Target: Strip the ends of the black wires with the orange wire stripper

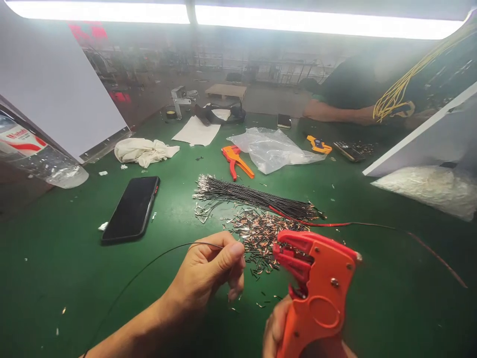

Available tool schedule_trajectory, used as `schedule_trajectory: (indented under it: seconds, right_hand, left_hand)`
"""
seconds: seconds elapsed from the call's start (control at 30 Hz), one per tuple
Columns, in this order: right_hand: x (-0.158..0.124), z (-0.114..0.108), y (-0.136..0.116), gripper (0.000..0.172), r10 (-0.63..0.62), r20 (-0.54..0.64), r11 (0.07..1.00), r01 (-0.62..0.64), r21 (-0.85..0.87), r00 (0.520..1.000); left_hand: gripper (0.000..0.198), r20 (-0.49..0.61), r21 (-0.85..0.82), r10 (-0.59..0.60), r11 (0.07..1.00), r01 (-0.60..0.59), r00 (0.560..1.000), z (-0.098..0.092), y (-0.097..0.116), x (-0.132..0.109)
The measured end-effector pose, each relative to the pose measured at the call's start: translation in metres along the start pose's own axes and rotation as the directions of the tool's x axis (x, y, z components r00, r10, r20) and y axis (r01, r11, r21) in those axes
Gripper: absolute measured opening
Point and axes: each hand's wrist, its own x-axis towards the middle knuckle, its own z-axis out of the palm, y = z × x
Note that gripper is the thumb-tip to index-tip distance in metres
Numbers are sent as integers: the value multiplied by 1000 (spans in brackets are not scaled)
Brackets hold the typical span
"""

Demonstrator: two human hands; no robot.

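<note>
One wire (164, 254) is pinched between the closed thumb and forefinger of the left hand (212, 266), its length arcing down leftward over the table (52, 258). Fingers of the right hand (278, 320), partly hidden, curl round the stripper (328, 278), whose jaws stand parted near the clippings (257, 231).

Above me glare two long white tube lights (328, 21). My smooth green tabletop (55, 258) stands between a slanting white panel (55, 74) on my left and a pale right-hand panel (447, 127); beyond, I see dim grey floor (149, 94) and blurred thin-framed racks (283, 69).
</note>
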Motion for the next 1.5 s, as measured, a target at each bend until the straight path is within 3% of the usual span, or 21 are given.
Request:
schedule_trajectory:
  seconds: [0.13, 0.23, 0.33, 0.4, 0.5, 0.6, 0.67, 0.87, 1.07, 1.3, 1.5]
  right_hand:
    - [5, -5, -8, 52, -191, -131, 981, 194, 8, 973]
    - [-2, -12, -20, 52, -389, -244, 888, 291, -355, 888]
    - [-4, -15, -29, 46, -555, -271, 736, 312, -600, 786]
    - [-1, -15, -32, 57, -641, -271, 649, 318, -691, 719]
    - [3, -14, -36, 74, -717, -148, 431, 267, -862, 681]
    - [3, -13, -40, 75, -698, 93, 116, 240, -964, 710]
    - [1, -11, -40, 69, -673, 174, 14, 247, -969, 719]
    - [4, -6, -31, 43, -669, 190, -34, 226, -973, 718]
    - [7, -14, -20, 37, -649, 172, -91, 149, -985, 741]
    - [14, -18, -18, 22, -668, 179, -156, 98, -983, 722]
    - [24, -14, -15, 18, -680, 169, -157, 83, -984, 714]
  left_hand:
    - [40, -27, 323, 102, 942, -88, 994, -1, 1, -2]
    - [37, 12, 576, 237, 793, -201, 971, 2, -1, -4]
    - [33, 90, 668, 364, 668, -327, 927, 7, -5, -5]
    - [30, 122, 695, 418, 612, -378, 900, 9, -7, -6]
    - [29, 194, 724, 466, 526, -446, 863, 11, -10, -7]
    - [28, 257, 732, 479, 470, -493, 839, 11, -14, -8]
    - [28, 273, 740, 463, 460, -492, 843, 11, -16, -9]
    - [29, 345, 742, 427, 421, -522, 836, 9, -20, -14]
    - [25, 403, 768, 464, 297, -567, 789, 8, -28, -10]
    - [27, 551, 718, 528, 95, -689, 646, 6, -47, -5]
    - [31, 526, 752, 552, 52, -657, 647, 6, -51, -6]
